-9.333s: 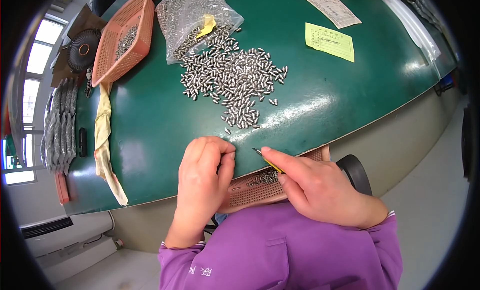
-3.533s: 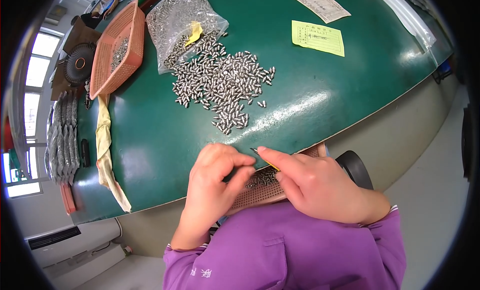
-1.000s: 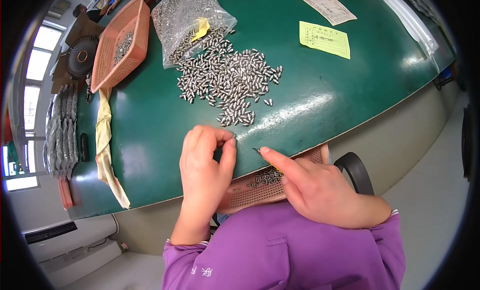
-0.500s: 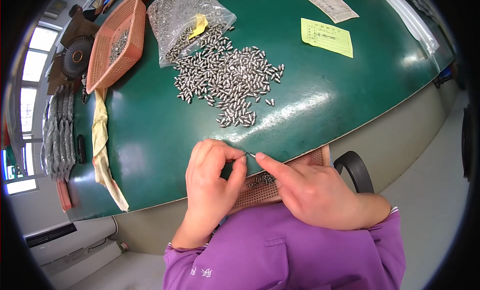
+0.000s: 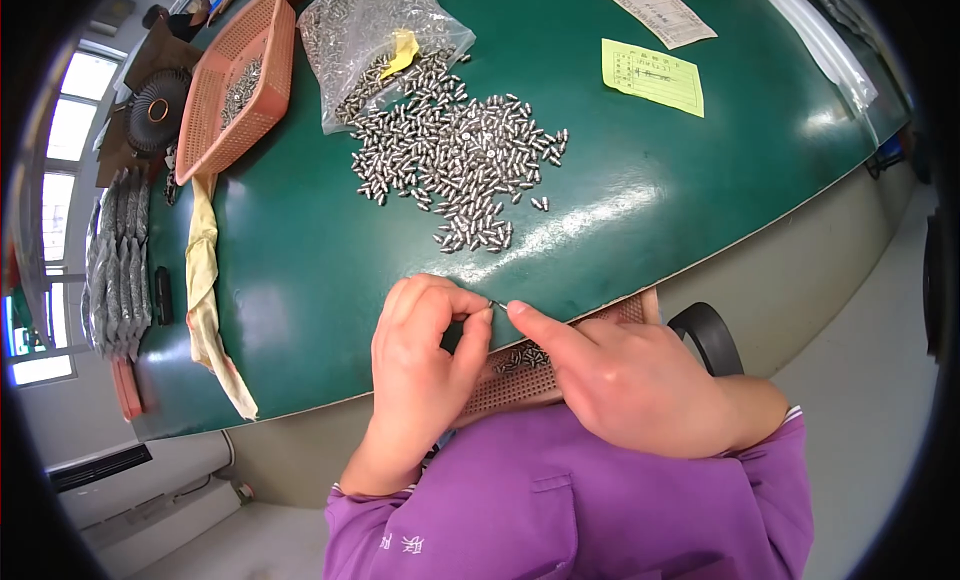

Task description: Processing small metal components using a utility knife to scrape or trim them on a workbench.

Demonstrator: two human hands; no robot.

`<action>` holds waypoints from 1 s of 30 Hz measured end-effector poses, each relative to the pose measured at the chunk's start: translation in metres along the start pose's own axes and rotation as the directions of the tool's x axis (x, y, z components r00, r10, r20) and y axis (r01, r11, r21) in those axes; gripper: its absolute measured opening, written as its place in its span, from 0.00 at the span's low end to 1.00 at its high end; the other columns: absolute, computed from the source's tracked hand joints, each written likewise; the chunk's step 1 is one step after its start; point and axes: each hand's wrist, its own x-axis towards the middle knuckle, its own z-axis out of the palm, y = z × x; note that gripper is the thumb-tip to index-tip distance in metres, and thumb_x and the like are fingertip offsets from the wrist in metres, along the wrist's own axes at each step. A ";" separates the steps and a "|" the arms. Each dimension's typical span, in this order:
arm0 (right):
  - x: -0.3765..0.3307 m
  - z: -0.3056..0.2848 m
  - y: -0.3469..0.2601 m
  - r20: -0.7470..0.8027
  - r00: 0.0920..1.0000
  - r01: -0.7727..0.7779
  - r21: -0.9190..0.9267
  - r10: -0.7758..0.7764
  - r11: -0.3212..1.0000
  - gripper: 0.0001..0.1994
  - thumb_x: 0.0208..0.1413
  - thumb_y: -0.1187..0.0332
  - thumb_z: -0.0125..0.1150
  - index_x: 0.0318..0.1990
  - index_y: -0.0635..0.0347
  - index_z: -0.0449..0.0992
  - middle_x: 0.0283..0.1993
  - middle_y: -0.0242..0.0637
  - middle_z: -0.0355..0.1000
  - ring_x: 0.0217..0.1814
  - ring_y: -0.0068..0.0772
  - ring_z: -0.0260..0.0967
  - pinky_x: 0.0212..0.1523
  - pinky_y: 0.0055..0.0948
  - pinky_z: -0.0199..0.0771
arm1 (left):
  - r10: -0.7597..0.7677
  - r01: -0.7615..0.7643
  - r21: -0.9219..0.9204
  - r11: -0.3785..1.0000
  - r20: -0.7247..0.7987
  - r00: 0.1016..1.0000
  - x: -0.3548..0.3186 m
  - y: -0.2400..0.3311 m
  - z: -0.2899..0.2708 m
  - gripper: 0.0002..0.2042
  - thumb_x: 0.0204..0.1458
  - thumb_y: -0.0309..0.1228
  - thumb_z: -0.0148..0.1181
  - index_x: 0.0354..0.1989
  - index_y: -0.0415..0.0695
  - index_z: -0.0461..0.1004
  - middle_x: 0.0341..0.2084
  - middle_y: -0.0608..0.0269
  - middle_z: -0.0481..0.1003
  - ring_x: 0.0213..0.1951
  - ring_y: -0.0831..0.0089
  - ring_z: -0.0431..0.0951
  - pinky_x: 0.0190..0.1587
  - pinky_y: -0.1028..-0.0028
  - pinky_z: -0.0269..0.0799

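My left hand (image 5: pixel 420 365) and my right hand (image 5: pixel 625 380) meet at the near edge of the green table (image 5: pixel 300 270). Their fingertips pinch one small metal pin (image 5: pixel 497 304) between them. Under both hands lies a brown perforated tray (image 5: pixel 520 375) with a few pins in it, mostly hidden by my hands. A loose heap of small metal pins (image 5: pixel 455 160) lies on the table beyond my hands. A clear plastic bag (image 5: pixel 375 30) with more pins and a yellow slip sits behind the heap.
An orange plastic basket (image 5: pixel 235 80) holding pins stands at the far left. A yellow cloth strip (image 5: pixel 205 280) lies along the left side. A yellow paper (image 5: pixel 652 76) and a white paper (image 5: pixel 657 8) lie at the far right. A black ring-shaped object (image 5: pixel 710 335) sits below the table edge.
My hands have come together at the table edge. My right fingertips have moved left to meet my left ones around a pin.
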 end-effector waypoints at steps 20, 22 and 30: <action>0.006 0.000 -0.001 -0.267 0.960 0.125 0.129 -0.087 0.984 0.28 0.51 0.78 0.64 0.63 0.55 0.75 0.30 0.36 0.75 0.26 0.34 0.72 0.28 0.32 0.74 | -0.267 0.103 -0.871 0.481 -0.033 0.963 -0.014 -0.001 0.000 0.25 0.56 0.12 0.60 0.60 0.37 0.58 0.40 0.53 0.78 0.43 0.71 0.80 0.51 0.70 0.80; 0.007 0.002 0.000 -0.289 0.951 0.146 0.119 -0.107 0.982 0.29 0.50 0.78 0.64 0.63 0.54 0.75 0.26 0.35 0.71 0.23 0.33 0.69 0.25 0.32 0.72 | -0.271 0.106 -0.876 0.471 -0.029 0.962 -0.013 -0.001 -0.001 0.25 0.56 0.12 0.60 0.60 0.37 0.58 0.39 0.54 0.78 0.43 0.71 0.80 0.51 0.70 0.80; 0.011 0.005 0.005 -0.366 0.927 0.101 0.040 -0.079 0.994 0.30 0.53 0.77 0.63 0.67 0.51 0.72 0.27 0.34 0.68 0.26 0.35 0.71 0.30 0.34 0.75 | -0.287 0.185 -0.906 0.381 0.074 0.955 -0.013 -0.013 -0.004 0.24 0.58 0.15 0.60 0.61 0.38 0.59 0.38 0.55 0.78 0.40 0.71 0.81 0.46 0.73 0.80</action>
